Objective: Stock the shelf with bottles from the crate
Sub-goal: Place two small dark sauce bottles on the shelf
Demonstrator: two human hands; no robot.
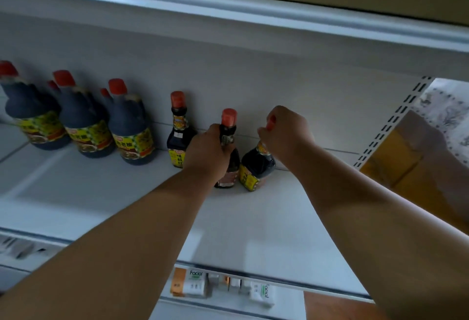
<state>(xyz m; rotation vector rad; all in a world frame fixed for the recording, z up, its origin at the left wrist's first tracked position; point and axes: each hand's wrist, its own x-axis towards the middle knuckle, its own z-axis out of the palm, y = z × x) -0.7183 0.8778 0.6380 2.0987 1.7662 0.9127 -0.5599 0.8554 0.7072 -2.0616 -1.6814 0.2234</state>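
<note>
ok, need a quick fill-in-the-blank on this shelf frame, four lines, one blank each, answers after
1. The left hand grips the neck of a small dark sauce bottle with a ____ cap.
2. The right hand holds the top of a second small dark bottle, which is ____ rather than upright.
3. A third small dark bottle stands untouched to the ____ of the left hand.
4. Both held bottles rest on the ____ metal shelf.

Missing words: red; tilted; left; white
</note>
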